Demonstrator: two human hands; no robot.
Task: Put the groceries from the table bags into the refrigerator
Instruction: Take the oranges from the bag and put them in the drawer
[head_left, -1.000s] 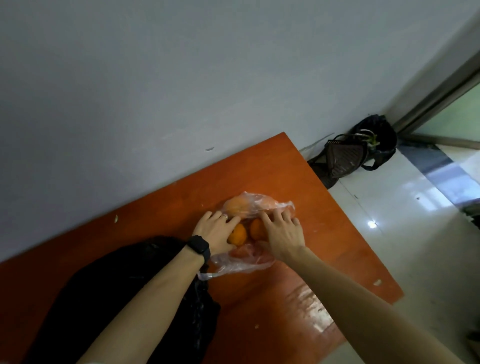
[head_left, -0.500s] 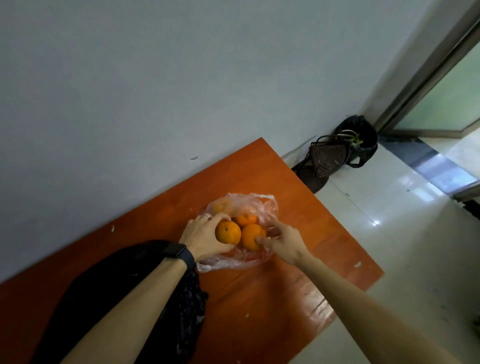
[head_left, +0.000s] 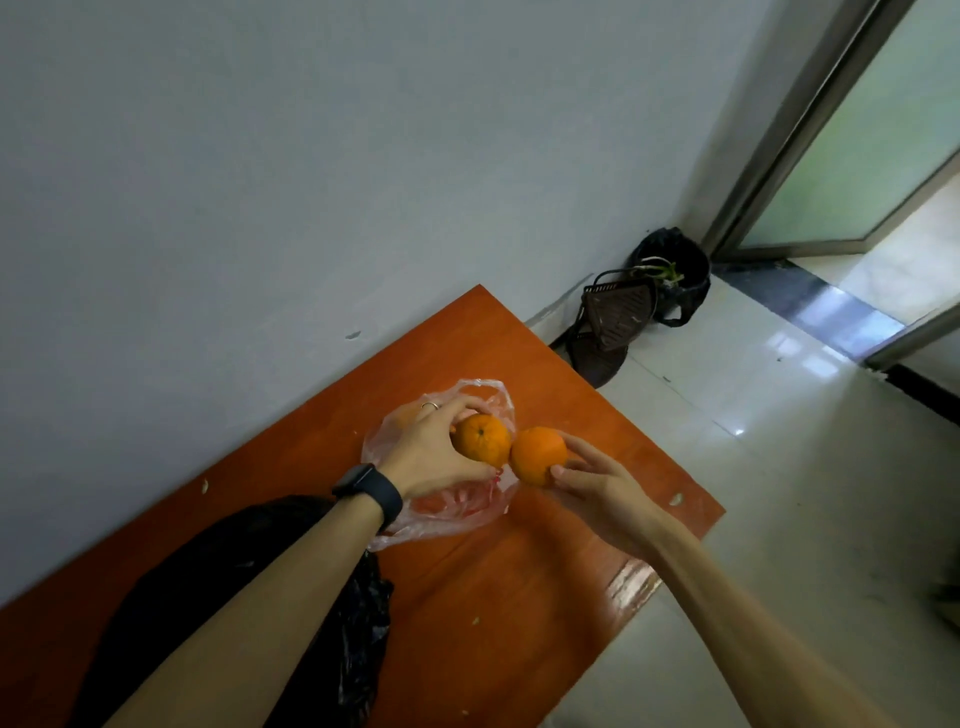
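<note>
My left hand (head_left: 434, 452) grips one orange (head_left: 481, 439) just above a clear plastic bag (head_left: 447, 512) on the orange-brown table (head_left: 519, 582). My right hand (head_left: 597, 486) holds a second orange (head_left: 538, 455) beside it, and the two fruits touch. More orange colour shows faintly through the bag behind my left hand. A black plastic bag (head_left: 353, 654) lies on the table under my left forearm. The refrigerator is out of view.
The table stands against a grey wall (head_left: 311, 182). Beyond its far corner, a dark basket (head_left: 618, 312) and a black bag (head_left: 675, 270) sit on the white tiled floor (head_left: 779, 467). A glass door (head_left: 857, 156) stands at the upper right.
Both hands have lifted an orange each out of the clear bag. The right hand with its orange has moved right, clear of the bag. The bag has slumped flatter.
</note>
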